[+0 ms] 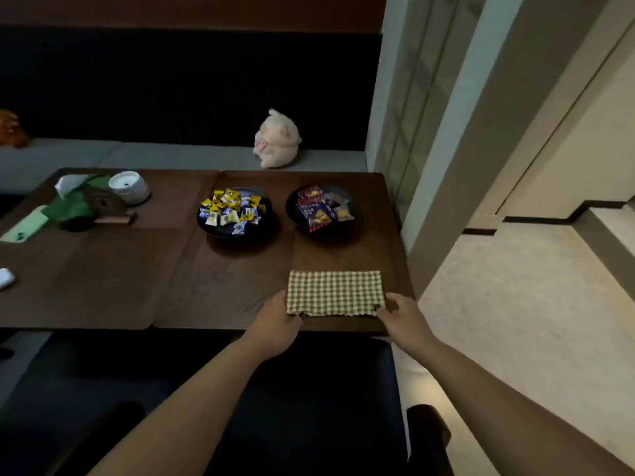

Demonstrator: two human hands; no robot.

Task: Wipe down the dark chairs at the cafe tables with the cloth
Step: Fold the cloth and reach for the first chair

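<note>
A green-and-white checked cloth point(335, 293), folded into a rectangle, lies flat on the dark wooden table point(220, 290) near its front right corner. My left hand point(278, 326) pinches the cloth's near left corner. My right hand point(400, 316) pinches its near right corner. Below my arms, a dark upholstered chair point(309, 407) with dark armrests is pushed up to the table's front edge. Part of a second dark chair point(86, 383) shows to the left.
Two dark bowls of wrapped snacks point(235, 211) point(321, 209) stand behind the cloth. A tissue holder, white pot point(129, 187) and green phone point(25, 225) sit at the table's left. A plush toy point(276, 140) rests on the grey bench. Pale floor point(515, 304) lies to the right.
</note>
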